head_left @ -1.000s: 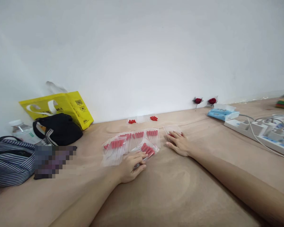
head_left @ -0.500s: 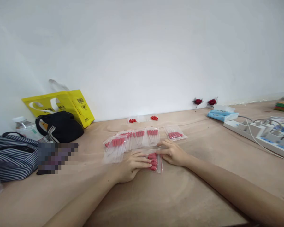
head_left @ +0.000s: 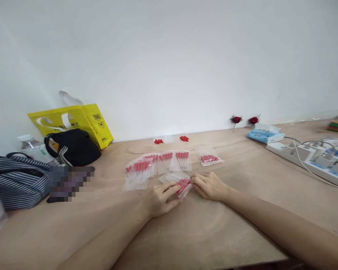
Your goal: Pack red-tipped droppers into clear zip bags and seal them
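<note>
A small clear zip bag (head_left: pixel 170 177) of white sticks with red tips (head_left: pixel 183 183) lies slanted on the table between my hands, its zip end toward me. My left hand (head_left: pixel 162 197) grips the bag near its zip edge, fingers over the red tips and thumb low at the edge. At the bag's right corner, my right hand (head_left: pixel 210 185) is closed in a pinch. Just beyond are several similar bags: an overlapping group at left (head_left: pixel 141 174), one in the middle (head_left: pixel 182 161), and a separate bag (head_left: pixel 208 156) at right.
Farther back by the wall lie bags with short red pieces (head_left: pixel 184 138). On the left are a yellow tote (head_left: pixel 87 125), a black cap (head_left: pixel 79 148), a bottle (head_left: pixel 35 150) and a striped bag (head_left: pixel 19 183). A blue tissue pack (head_left: pixel 261 135) and a power strip (head_left: pixel 307 165) stand right.
The bag between my hands has turned, its red-tipped end swinging toward me. My right hand has gone from stretched fingers at its top edge to a pinch at the corner.
</note>
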